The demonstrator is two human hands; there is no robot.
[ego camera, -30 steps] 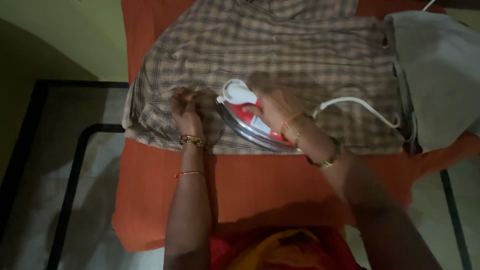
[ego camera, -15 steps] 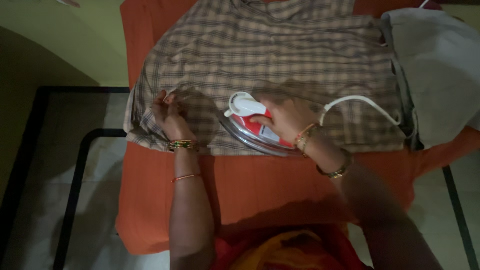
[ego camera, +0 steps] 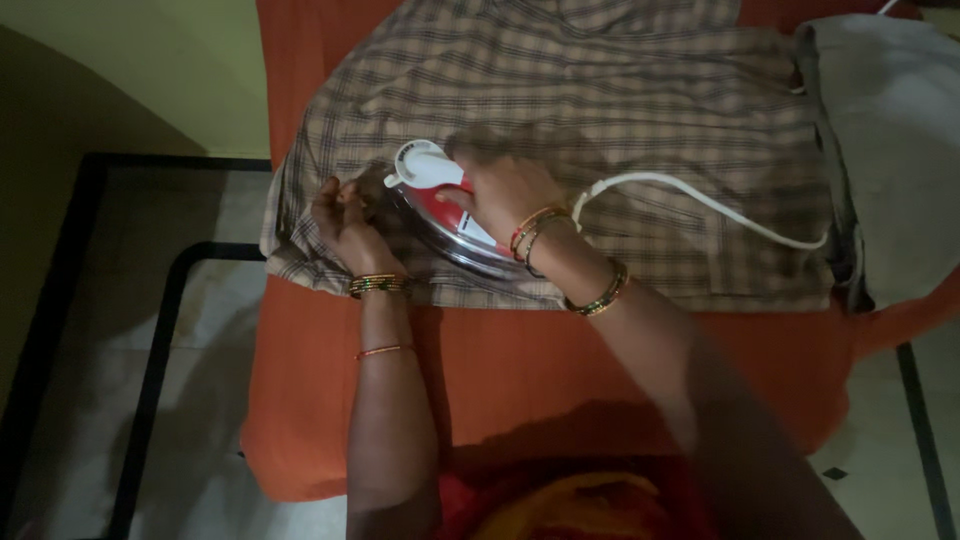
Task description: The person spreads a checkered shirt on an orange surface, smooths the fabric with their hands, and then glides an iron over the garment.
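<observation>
No box, basket or other holder is showing here; everything is lying flat on the orange cloth (ego camera: pixel 330 400) that is covering the surface. The checked shirt (ego camera: pixel 640 120) is lying spread across that cloth, and the iron (ego camera: pixel 440 205), red and white, is sitting on the shirt near its lower left corner, nose pointing toward the shirt's left edge. The right hand (ego camera: pixel 505 195) is wrapping its fingers fully closed around the iron's handle, bangles showing at the wrist. The left hand (ego camera: pixel 345 215) is resting on the shirt just left of the iron, fingers curled and pinching the fabric at the hem; how tightly they are gripping cannot be told. Compared with half a second ago, the iron is standing further toward the shirt's left edge and slightly higher up the shirt, so the gap between it and the left hand is much smaller, while the left hand is staying at the same corner. The white cord (ego camera: pixel 700 205) is trailing from the back of the iron across the shirt to its right side. A grey garment (ego camera: pixel 890 140) is lying at the shirt's right edge, overlapping it slightly. The tiled floor (ego camera: pixel 200 330) is showing left of the cloth.
</observation>
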